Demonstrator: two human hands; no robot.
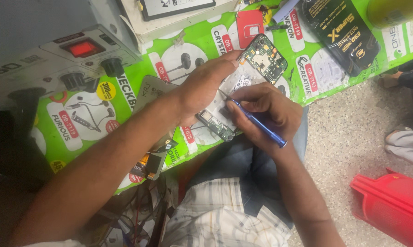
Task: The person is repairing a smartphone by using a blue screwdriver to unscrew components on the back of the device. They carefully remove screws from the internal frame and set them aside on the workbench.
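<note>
Phone board (pixel 263 58) betw. both hands

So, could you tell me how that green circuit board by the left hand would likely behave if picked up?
The circuit board is thin and flat, so probably light and stiff. Its bare components suggest it is fragile. It would likely slide, not roll, on the glossy green sheet.

The left hand (pixel 205 87) is covering most of the opened phone (pixel 225 103), and the right hand (pixel 266 114) is hiding the blue screwdriver's (pixel 258 123) tip contact. The red plastic stool (pixel 392 206) is running off the frame's right edge. The small green circuit board's (pixel 263 58) components are appearing too small to tell.
</note>
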